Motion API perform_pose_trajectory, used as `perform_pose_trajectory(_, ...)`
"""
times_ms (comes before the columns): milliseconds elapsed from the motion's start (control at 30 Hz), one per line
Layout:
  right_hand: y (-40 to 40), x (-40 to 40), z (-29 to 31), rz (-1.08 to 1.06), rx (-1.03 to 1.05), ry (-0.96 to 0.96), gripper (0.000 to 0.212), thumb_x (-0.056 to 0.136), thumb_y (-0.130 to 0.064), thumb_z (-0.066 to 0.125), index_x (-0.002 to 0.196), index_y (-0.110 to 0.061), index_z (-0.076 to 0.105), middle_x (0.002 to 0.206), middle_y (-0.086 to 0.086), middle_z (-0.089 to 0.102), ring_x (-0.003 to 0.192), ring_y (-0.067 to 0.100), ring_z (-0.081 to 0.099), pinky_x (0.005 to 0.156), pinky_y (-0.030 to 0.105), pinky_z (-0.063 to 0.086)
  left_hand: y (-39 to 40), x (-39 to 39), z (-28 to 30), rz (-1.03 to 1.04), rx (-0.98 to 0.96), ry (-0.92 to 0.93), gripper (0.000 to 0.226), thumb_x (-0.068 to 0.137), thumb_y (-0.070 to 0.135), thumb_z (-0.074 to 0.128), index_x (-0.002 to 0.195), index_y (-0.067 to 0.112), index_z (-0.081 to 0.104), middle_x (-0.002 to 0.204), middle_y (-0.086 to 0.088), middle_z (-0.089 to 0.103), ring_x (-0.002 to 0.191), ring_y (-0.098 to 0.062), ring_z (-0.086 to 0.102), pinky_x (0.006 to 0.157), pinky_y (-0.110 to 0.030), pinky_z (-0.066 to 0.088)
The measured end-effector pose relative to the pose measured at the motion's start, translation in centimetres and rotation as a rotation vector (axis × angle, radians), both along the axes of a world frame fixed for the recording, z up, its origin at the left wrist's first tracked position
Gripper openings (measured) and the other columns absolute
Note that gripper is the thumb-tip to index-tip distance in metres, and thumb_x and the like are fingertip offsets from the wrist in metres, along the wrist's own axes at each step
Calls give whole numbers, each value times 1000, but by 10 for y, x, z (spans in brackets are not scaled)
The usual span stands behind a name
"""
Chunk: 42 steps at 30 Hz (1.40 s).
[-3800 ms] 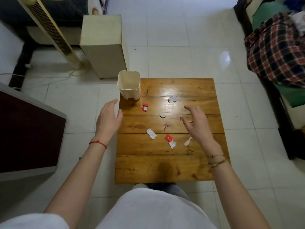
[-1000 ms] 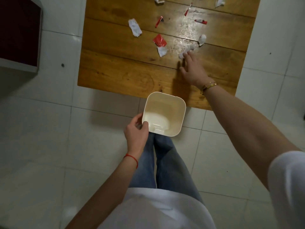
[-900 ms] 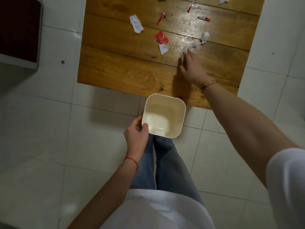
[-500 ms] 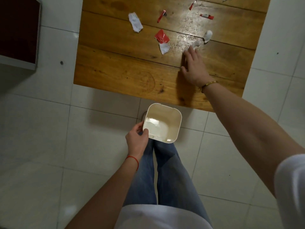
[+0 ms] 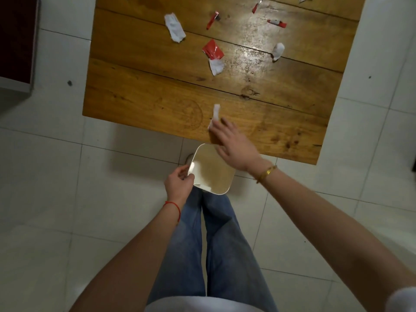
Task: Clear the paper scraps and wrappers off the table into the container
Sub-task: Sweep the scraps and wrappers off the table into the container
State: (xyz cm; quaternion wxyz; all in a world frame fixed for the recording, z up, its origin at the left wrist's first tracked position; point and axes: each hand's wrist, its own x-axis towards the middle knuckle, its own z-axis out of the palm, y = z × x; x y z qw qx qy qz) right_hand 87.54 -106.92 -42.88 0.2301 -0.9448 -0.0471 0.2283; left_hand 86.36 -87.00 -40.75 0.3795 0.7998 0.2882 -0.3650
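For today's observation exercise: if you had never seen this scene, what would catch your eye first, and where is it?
First, the right hand at the near edge of the wooden table, sweeping a white paper scrap toward the cream container that the left hand holds just below the table edge. Next, the red wrapper and other scraps scattered across the table's far planks.

Honey-brown wood, red and white litter, cream tub

The table [image 5: 157, 91] is amber planks with dark knots; scraps run white [image 5: 174, 28] and glossy red [image 5: 212, 49] (one red piece joins white [image 5: 216, 66]); the container [image 5: 211, 172] is cream; jeans [image 5: 225, 244] faded blue; a red string [image 5: 174, 207], a gold bracelet [image 5: 266, 173]; floor tiles [image 5: 56, 176] off-white.
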Motion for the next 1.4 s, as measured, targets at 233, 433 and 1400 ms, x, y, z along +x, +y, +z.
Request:
perform_pose_trajectory(233,27,-35,4,239,116,16,49,98,-36,35,141,-14,41,149,7,41,147,22,15,121,40,2,4,10,-7,93,31,48,35,80,10,60,114,13,67,107,-5,72,94,-15,63,82,-21,43)
perform_pose_trajectory(433,-6,52,15,-190,30,-146,52,99,-28,39,147,-14,29,156,9,26,146,24,16,120,42,13,3,24,-11,150,-2,45,40,83,8,60,123,9,61,113,-6,70,90,-12,58,84,-21,42)
perform_pose_trajectory(1400,26,110,-2,12,-2,-114,55,101,-35,32,151,-19,17,160,4,12,148,20,7,121,39,8,25,54,-13,106,-43,92,41,82,8,61,122,13,61,114,-4,70,95,-13,59,84,-22,41)
